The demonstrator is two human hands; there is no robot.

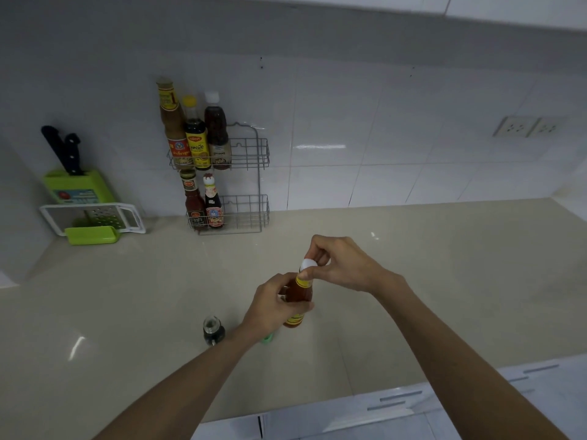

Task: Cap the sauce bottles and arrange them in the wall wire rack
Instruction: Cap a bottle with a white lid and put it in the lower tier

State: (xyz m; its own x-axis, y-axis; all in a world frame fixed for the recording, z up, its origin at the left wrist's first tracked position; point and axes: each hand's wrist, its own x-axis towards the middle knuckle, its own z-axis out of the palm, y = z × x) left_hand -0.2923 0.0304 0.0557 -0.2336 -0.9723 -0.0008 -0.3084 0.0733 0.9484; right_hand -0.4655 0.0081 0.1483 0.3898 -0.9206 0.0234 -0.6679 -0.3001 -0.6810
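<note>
Left hand [270, 304] wrapped round glossy red sauce bottle [298, 300], upright above smooth beige counter [444, 281]. Right hand [340, 265] pinching round white cap [308, 264] on its neck. Nearby, small dark bottle [213, 331]; beyond, two-tier wire rack [247, 179] holding five bottles.

A glossy beige desk [444, 281] carries a dark bottle [213, 331], a green knife block [76, 185] and a grater [95, 219] at the left

A green knife block [76, 188] with black knives [65, 152] stands far left on the desk [444, 265]. A white grater [95, 219] lies before it. Wall sockets [527, 126] sit far right.
</note>
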